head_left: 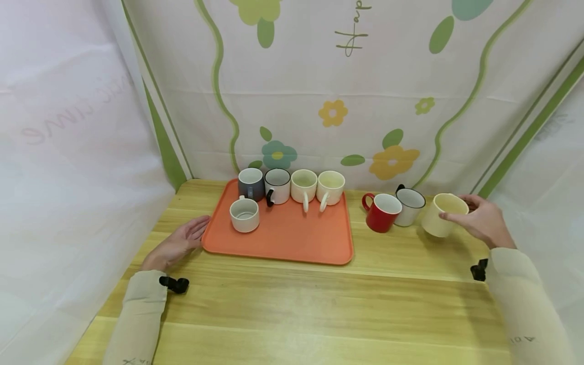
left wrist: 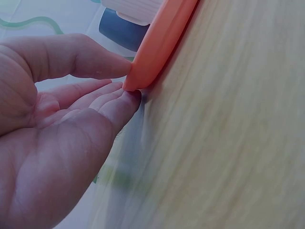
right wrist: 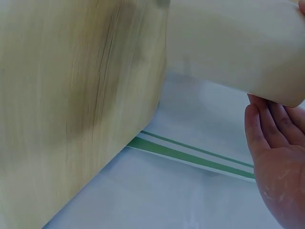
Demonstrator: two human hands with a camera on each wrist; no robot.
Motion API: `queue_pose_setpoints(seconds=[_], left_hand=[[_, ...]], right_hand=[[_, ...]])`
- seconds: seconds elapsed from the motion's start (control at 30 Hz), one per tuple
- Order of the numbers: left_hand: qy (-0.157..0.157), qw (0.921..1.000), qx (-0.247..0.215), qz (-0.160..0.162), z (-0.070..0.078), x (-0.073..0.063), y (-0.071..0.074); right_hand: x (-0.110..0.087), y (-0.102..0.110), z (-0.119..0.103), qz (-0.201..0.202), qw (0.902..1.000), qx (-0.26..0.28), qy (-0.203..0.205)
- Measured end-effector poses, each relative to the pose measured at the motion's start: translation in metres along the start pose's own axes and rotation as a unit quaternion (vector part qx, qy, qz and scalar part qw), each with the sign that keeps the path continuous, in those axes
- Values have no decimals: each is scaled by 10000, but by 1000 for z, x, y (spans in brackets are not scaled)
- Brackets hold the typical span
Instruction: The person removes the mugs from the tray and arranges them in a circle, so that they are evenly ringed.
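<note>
In the head view my left hand (head_left: 180, 241) is at the left edge of an orange tray (head_left: 292, 243). Its fingers are fairly straight and touch the tray's rim in the left wrist view. My right hand (head_left: 485, 220) holds a pale yellow mug (head_left: 438, 218), thumb on the near side and fingers partly hidden behind it. Whether the mug touches the table is unclear. Just left of it stand a white mug with a dark rim (head_left: 408, 210) and a red mug (head_left: 380, 218) with a white inside.
Along the tray's back stand a blue-grey mug (head_left: 251, 186), a white mug with a black handle (head_left: 278, 190) and two cream mugs, one (head_left: 303, 187) beside the other (head_left: 331, 188). A small grey-white cup (head_left: 245, 218) sits in front. Printed cloth (head_left: 292, 116) hangs behind the wooden table (head_left: 292, 309).
</note>
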State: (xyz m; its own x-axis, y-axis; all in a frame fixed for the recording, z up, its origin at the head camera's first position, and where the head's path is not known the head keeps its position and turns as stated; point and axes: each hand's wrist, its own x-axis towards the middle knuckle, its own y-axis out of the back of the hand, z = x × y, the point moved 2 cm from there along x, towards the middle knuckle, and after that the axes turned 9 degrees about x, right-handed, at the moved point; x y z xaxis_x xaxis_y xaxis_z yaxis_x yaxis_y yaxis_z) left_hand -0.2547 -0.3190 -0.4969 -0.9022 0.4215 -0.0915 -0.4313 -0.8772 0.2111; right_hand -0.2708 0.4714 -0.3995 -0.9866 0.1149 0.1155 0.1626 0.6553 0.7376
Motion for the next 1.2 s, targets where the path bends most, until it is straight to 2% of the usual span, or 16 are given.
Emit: queue_pose_setpoints(seconds=[0.23,0.43,0.63,0.9,1.2], left_hand=[[-10,10000,-53,-12,0,1,0],[8,10000,-2,-7,-1,4,-1],[1,10000,-34,-21,-2,5,-1],[-20,10000,-30,-2,-4,4,0],[77,9999,-85,63,-6,2,2]], right_hand=[[14,-8,13,320,9994,47,-149],[19,-19,29,349,9989,103,-285],[17,-30,39,252,9987,249,-358],[15,-33,37,78,9989,318,-330],[19,-19,15,-549,9983,117,-161]])
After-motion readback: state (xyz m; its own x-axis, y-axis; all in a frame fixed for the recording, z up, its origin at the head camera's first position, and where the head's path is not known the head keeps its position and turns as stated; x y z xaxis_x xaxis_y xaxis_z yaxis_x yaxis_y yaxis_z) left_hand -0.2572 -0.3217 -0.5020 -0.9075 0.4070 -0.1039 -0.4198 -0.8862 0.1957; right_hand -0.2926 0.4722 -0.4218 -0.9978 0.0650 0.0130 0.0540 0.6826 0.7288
